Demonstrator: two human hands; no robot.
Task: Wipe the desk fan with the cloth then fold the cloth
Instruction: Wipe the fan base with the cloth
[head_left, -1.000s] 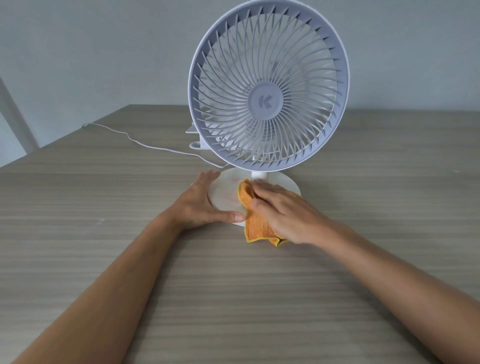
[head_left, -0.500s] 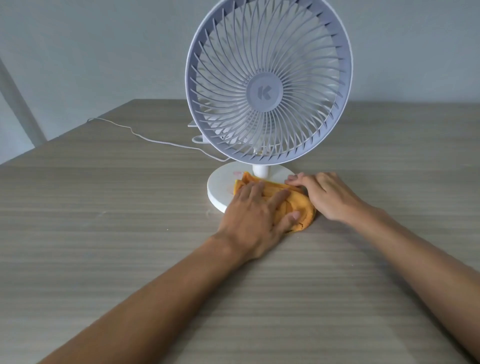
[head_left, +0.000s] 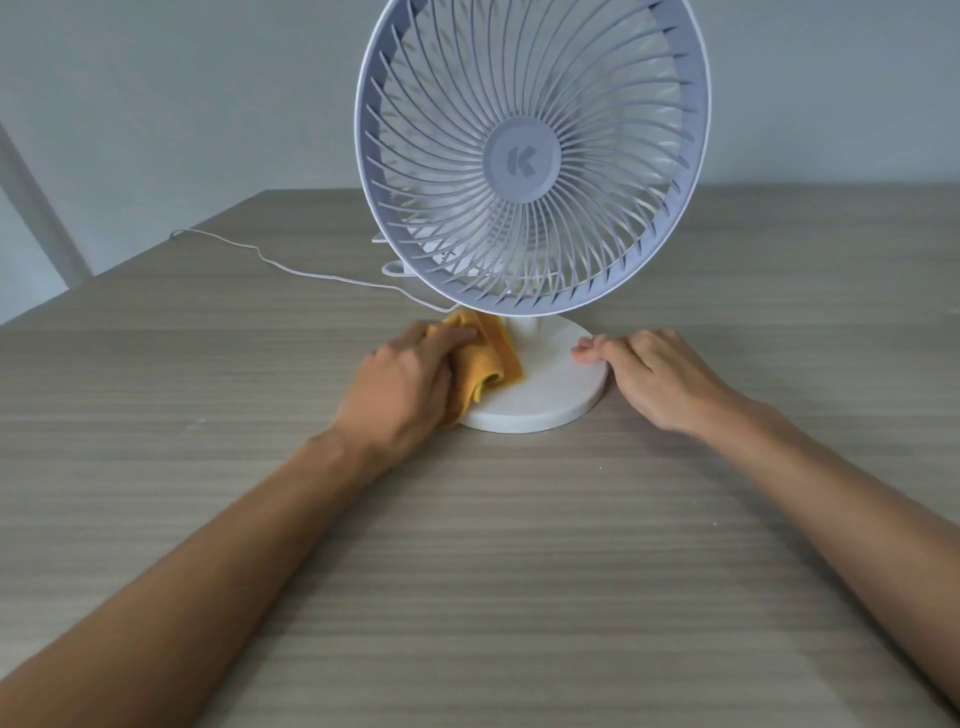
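Wood-grain worktop (head_left: 467, 571) carries the fan (head_left: 530, 171) at 12 o'clock. On its base (head_left: 550, 389), at 9 o'clock, the left hand (head_left: 400, 384) presses the bunched cloth (head_left: 488, 353), fingers closed over it. Right hand (head_left: 660, 374) lies open, empty, fingertips bracing the base at 3 o'clock. Cloth looks soft and limp, best pinched by corners; fan likely light and tippy.

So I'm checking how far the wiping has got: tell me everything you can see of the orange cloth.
The orange cloth is a small, soft-looking fabric piece, bunched and creased, not folded. It lies on the left part of the desk fan's round white base, beside the stem, its lower edge reaching down to the wooden table. The left hand presses it from the left, fingers on top. The right hand rests on the base's right rim, apart from it.
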